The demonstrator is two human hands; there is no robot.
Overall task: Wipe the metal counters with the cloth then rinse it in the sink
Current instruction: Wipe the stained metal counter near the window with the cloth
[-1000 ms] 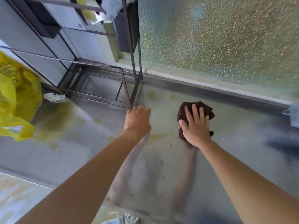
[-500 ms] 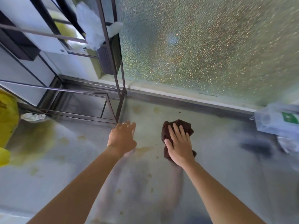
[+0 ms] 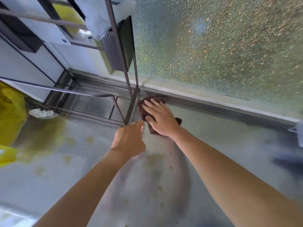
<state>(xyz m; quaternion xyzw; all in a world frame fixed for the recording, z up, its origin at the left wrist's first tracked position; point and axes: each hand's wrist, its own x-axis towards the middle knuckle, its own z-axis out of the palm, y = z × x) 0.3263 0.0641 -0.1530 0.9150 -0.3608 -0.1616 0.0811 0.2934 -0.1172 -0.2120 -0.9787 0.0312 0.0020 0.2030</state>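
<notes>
From the head view, the cloth (image 3: 144, 110) is a dark reddish-brown rag, bunched and creased, with a soft towel-like nap. It lies flat on the metal tabletop (image 3: 221, 145) at the far edge, just beside the raised back lip below the pebbled glass pane (image 3: 213, 46) and touching the foot of the metal rack (image 3: 129, 89). One corner pokes out past the wrist side of the hand covering it, and another corner reaches toward the back lip.

The right hand (image 3: 161, 119) presses down on the cloth with its fingers straight and spread, palm flat; the grip is apart, not curled round the fabric. The left hand (image 3: 129, 138) sits just beside it, near the rack's front leg, fingers bent downward with a ring showing; whether they close on anything cannot be told.

The tabletop is dull grey steel with yellowish-brown stains and spots, most of them left of and below the hands. A yellow plastic bag (image 3: 9, 115) sits at the left edge, with a crumpled white wad (image 3: 41, 113) near the rack's base.
</notes>
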